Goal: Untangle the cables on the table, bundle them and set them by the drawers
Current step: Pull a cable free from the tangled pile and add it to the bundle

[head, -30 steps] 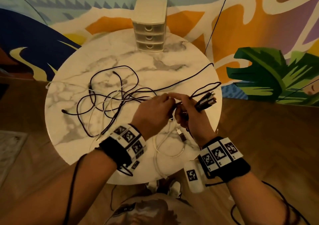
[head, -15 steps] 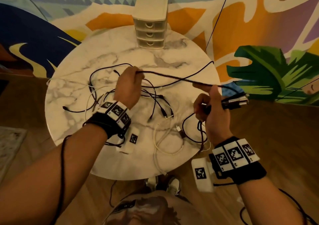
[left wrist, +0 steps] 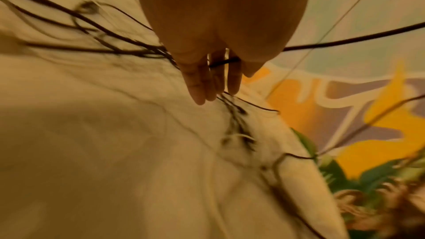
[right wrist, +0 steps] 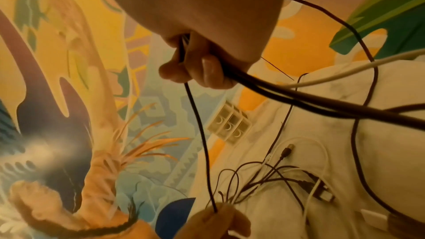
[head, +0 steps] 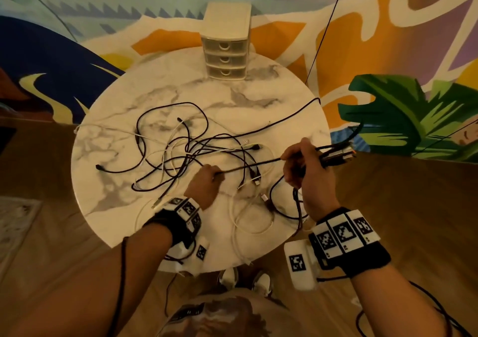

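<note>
A tangle of black and white cables [head: 186, 153] lies on the round marble table [head: 160, 88]. My left hand [head: 213, 175] pinches one black cable [head: 248, 166] that runs taut to my right hand [head: 294, 159]. The right hand grips a folded bundle of black cable [head: 335, 153], its plugs sticking out past the table's right edge. In the left wrist view the cable [left wrist: 224, 62] crosses between the thumb and fingers [left wrist: 197, 88]. The right wrist view shows the right hand [right wrist: 195, 68] curled round the strands, one strand [right wrist: 200, 134] dropping to the left hand [right wrist: 216, 223].
A small cream unit of three drawers [head: 225, 52] stands at the table's far edge against the painted wall. A white cable [head: 248, 223] loops near the front edge and hangs over it. Wooden floor surrounds the table; my shoes [head: 245, 277] show below.
The left hand, which had pulled the cable up and away to the far left, has come back near the table's front, closer to the right hand. The right hand has hardly moved.
</note>
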